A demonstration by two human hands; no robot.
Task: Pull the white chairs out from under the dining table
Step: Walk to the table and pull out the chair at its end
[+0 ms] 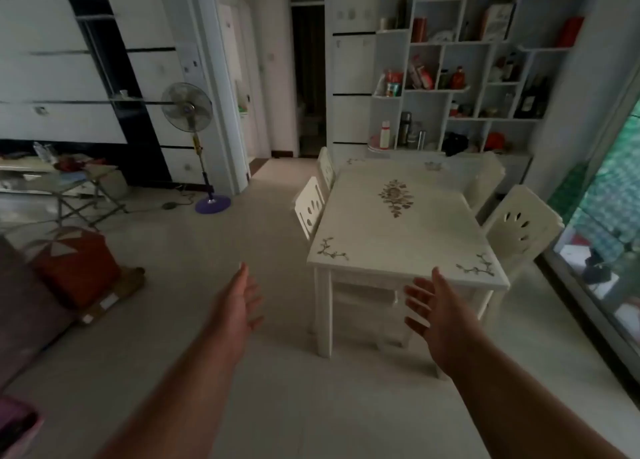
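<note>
A white dining table (398,236) with floral patterns stands ahead of me, slightly right. White chairs are tucked under it: two on its left side, the near one (310,207) and the far one (326,167), and two on its right side, the near one (523,224) and the far one (485,178). My left hand (239,302) is held out open above the floor, left of the table's near left leg. My right hand (433,309) is open, fingers spread, just in front of the table's near edge. Neither hand touches anything.
A white shelf unit (478,60) full of bottles lines the far wall behind the table. A standing fan (188,112) is at mid left, a sofa with a red cushion (74,268) at near left, a glass door (609,216) on the right. Pale tiled floor lies between.
</note>
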